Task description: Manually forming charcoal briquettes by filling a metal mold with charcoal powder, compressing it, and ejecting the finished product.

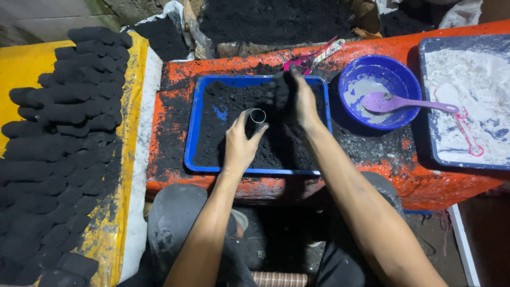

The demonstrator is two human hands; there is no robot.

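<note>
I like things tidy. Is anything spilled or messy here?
Yes. Black powder lies scattered over the orange table outside the blue tray, and the right hand is coated black.

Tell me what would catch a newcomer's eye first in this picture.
Most striking are the two hands over the blue tray of black powder at centre: the left hand holds a small metal tube upright, and the blackened right hand pinches powder just above it. On the yellow sheet at the left lie rows of black cylinders, and to the right sits a blue bowl with a purple spoon.
</note>
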